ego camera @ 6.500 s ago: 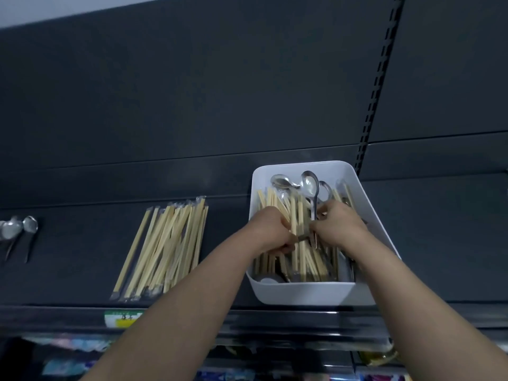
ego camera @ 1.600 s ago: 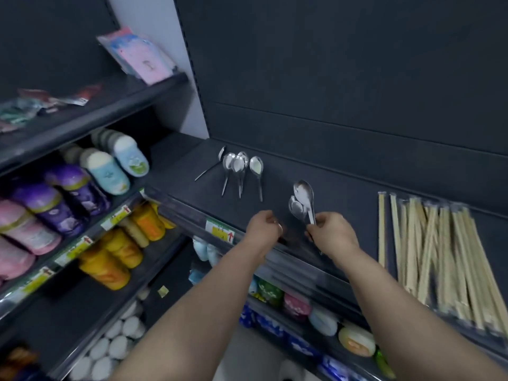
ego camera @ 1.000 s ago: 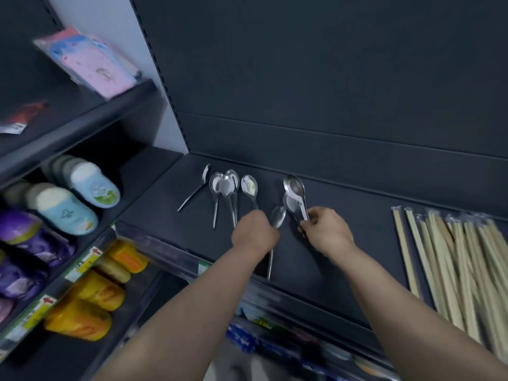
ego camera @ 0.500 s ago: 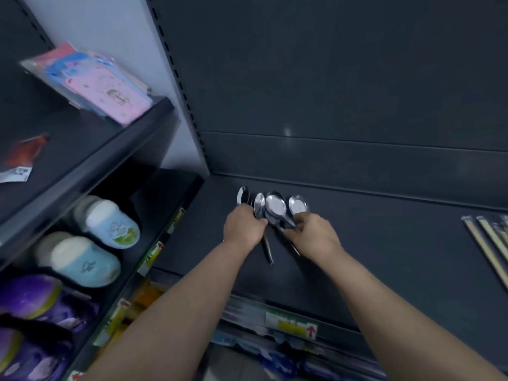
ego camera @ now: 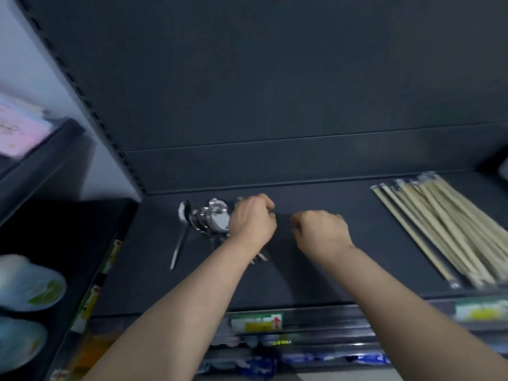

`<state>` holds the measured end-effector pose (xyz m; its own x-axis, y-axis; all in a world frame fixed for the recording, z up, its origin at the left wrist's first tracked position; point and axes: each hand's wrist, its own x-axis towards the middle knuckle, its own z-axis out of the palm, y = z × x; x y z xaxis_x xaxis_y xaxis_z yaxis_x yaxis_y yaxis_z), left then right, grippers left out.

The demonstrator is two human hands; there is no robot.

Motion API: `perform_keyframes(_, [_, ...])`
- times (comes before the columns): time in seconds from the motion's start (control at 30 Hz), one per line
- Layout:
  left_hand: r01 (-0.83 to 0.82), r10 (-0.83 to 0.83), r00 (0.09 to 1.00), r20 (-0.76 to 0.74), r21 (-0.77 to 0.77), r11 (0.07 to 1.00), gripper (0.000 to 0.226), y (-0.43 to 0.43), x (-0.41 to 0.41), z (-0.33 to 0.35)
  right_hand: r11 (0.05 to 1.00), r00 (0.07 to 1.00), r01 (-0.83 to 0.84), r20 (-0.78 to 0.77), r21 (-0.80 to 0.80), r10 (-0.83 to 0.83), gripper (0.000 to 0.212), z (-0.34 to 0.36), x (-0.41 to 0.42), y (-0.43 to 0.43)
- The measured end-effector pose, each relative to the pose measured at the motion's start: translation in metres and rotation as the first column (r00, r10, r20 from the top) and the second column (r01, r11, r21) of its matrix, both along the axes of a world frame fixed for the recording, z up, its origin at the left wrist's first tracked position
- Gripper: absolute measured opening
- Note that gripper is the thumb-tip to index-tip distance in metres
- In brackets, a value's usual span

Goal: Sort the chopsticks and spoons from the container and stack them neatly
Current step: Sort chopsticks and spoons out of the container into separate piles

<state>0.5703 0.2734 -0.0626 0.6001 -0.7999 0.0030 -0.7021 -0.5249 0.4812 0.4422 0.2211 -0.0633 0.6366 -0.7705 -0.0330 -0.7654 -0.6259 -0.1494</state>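
Head view. Spoons (ego camera: pixel 211 221) lie bunched bowl over bowl at the back left of the shelf (ego camera: pixel 316 273); use this pile as your reference. One single spoon (ego camera: pixel 182 215) lies just left of the pile and apart from it, with its handle toward you. Your left hand (ego camera: pixel 251 221) covers the right side of the pile, fingers curled tight, and handle ends project from under the wrist. Blur prevents telling whether the fingers grip the handles or only press on them. Your right hand (ego camera: pixel 320 232) sits just right of the pile and clear of it, fingers curled with nothing visible in them. Chopsticks (ego camera: pixel 445 229) lie in their wrappers well to the right of the pile. The container is out of view.

Change: half a second ago both hands were on the pile, gathering it. The right hand has since come off and moved right. Judge the latest spoons as delivered and merged. Treat the single spoon as the remaining untidiness, then expect a return to the container for more.
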Motion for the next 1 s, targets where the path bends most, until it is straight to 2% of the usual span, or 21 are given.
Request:
perform_keyframes(0.2, [0.26, -0.256, 0.964, -0.073, 0.037, 0.965, 0.02, -0.053, -0.114, 0.003, 0.972, 0.976, 0.213, -0.025, -0.098, -0.216, 0.025, 0.006, -0.13, -0.037])
perform_keyframes(0.3, [0.321, -0.317, 0.945, -0.077, 0.039, 0.946, 0.018, -0.074, -0.164, 0.004, 0.959, 0.964, 0.262, -0.008, -0.105, -0.264, 0.024, 0.009, -0.191, -0.051])
perform_keyframes(0.47, [0.419, -0.417, 0.901, -0.118, -0.006, 0.908, 0.015, -0.123, -0.294, 0.015, 0.897, 0.916, 0.4, 0.054, -0.187, -0.397, 0.02, 0.021, -0.341, -0.086])
perform_keyframes(0.6, [0.485, -0.488, 0.868, -0.089, -0.055, 0.873, 0.013, -0.159, -0.383, 0.026, 0.847, 0.879, 0.477, 0.098, -0.237, -0.467, 0.025, 0.036, -0.431, -0.109])
perform_keyframes(0.83, [0.504, -0.526, 0.844, -0.101, -0.182, 0.844, 0.014, -0.216, -0.471, 0.046, 0.821, 0.847, 0.528, 0.215, -0.219, -0.487, 0.03, 0.048, -0.51, -0.156])
perform_keyframes(1.0, [0.511, -0.549, 0.829, -0.11, -0.252, 0.822, 0.017, -0.27, -0.5, 0.049, 0.829, 0.85, 0.521, 0.208, -0.204, -0.483, 0.029, 0.038, -0.535, -0.205])
